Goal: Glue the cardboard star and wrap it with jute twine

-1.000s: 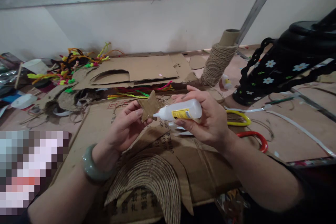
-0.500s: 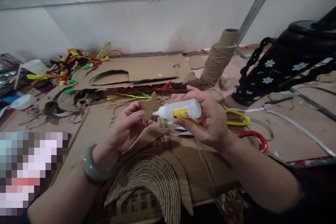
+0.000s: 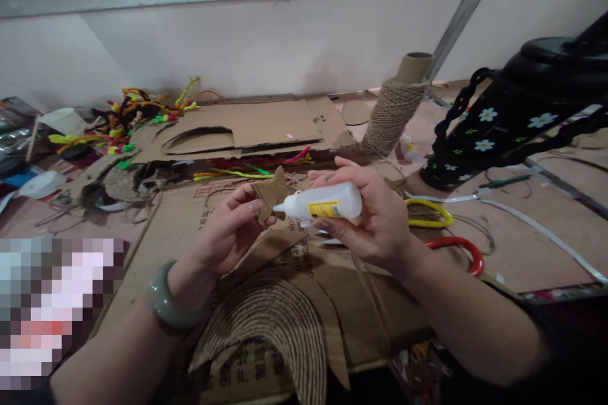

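Note:
Between the thumb and fingers of my left hand (image 3: 230,221) is a small brown cardboard star (image 3: 275,192), its face turned toward me. My right hand (image 3: 375,209) is closed around a white glue bottle (image 3: 327,201) with a yellow label, tipped on its side. The bottle's nozzle meets the star's face near its lower part; whether it presses on it I cannot tell. Below both hands lies a crescent covered in rows of twine (image 3: 266,300), on a printed cardboard sheet (image 3: 161,253). Scissors (image 3: 430,212) with yellow and red handles lie partly hidden beneath my right hand.
A twine spool (image 3: 396,114) stands behind my right hand, beside a black flowered bottle (image 3: 494,126). Cut cardboard (image 3: 266,123) lies at the back. Coloured pipe cleaners (image 3: 137,114) are heaped at the back left. A white strip (image 3: 536,228) crosses the table's right side.
The glue bottle has shifted slightly left, so its nozzle now reaches further over the star. My left hand and the star have hardly moved.

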Demonstrator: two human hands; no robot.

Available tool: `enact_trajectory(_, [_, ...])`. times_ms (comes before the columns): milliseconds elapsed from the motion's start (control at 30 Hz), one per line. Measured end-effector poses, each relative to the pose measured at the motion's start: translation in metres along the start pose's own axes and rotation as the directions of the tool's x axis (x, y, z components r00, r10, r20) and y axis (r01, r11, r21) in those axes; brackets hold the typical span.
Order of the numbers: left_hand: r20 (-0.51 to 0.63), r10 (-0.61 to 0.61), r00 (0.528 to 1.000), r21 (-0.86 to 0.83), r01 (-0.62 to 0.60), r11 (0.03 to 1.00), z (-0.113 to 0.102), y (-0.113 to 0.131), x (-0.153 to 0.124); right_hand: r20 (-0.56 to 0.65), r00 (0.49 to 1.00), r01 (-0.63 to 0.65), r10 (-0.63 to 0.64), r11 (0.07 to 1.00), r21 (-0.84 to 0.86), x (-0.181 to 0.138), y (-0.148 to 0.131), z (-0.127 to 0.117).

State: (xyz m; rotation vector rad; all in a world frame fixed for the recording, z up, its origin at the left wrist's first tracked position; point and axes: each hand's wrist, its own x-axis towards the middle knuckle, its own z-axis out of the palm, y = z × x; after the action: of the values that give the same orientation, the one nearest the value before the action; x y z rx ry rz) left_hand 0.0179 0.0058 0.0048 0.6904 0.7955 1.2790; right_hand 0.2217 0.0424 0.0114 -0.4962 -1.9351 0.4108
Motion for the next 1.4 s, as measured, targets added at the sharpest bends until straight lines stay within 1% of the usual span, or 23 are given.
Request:
enact_trajectory(67, [-0.007,-0.003,1.0,0.004,0.003,1.0,0.0006,-0.0004,-0.0004,-0.016,1.0,-0.019,0.019,1.0,-0.002,-0.0003,0.0001,0.0002])
enact_trajectory(133, [-0.008,-0.011,1.0,0.018,0.011,1.0,0.0009,-0.0009,-0.0007,-0.024,1.0,-0.007,0.007,1.0,0.014,-0.0005,0.0002,0.0002])
enact_trajectory(233, [-0.018,-0.024,1.0,0.049,0.025,0.998,0.0012,-0.0012,-0.0007,-0.004,1.0,0.021,-0.021,1.0,0.021,-0.0003,0.0002,-0.0002])
enact_trajectory(333, [-0.026,-0.018,1.0,0.065,0.019,0.998,0.0014,-0.0008,-0.0005,0.019,1.0,0.014,-0.014,1.0,-0.002,0.0003,-0.0002,-0.0008])
enact_trajectory(433, [-0.02,-0.011,1.0,0.061,0.012,0.998,0.0009,-0.0007,-0.0007,0.02,1.0,0.012,-0.012,1.0,-0.003,0.0005,-0.0003,-0.0007])
enact_trajectory(567, [-0.002,-0.051,0.999,0.049,0.051,0.997,-0.0002,-0.0012,-0.0013,-0.023,1.0,-0.013,0.013,1.0,0.01,0.0002,0.0006,-0.0006])
enact_trajectory(733, [0.005,-0.033,0.999,0.021,0.033,0.999,0.0015,0.0002,-0.0014,0.0,1.0,-0.025,0.025,1.0,-0.003,0.0012,0.0014,-0.0021])
enact_trajectory(900, [0.017,-0.044,0.999,0.033,0.043,0.999,0.0034,0.002,-0.0018,-0.094,0.991,-0.1,0.1,0.995,-0.001,0.0015,0.0041,-0.0031])
enact_trajectory(1033, [0.007,-0.028,1.0,0.045,0.028,0.999,0.0024,0.0021,-0.0017,-0.147,0.983,-0.106,0.107,0.994,0.013,0.0008,0.0063,-0.0036])
enact_trajectory(1100, [0.018,-0.019,1.0,0.052,0.018,0.999,0.0013,0.0018,-0.0015,-0.136,0.985,-0.106,0.106,0.994,0.009,0.0008,0.0061,-0.0037])
enact_trajectory(1300, [0.023,-0.03,0.999,0.063,0.029,0.998,-0.0001,0.0004,-0.0008,-0.041,0.997,-0.061,0.06,0.998,-0.004,0.0013,0.0032,-0.0029])
enact_trajectory(1400, [0.048,-0.033,0.998,0.056,0.03,0.998,0.0002,0.0,-0.0006,-0.045,0.997,-0.06,0.06,0.998,0.0,0.001,0.0033,-0.0023])
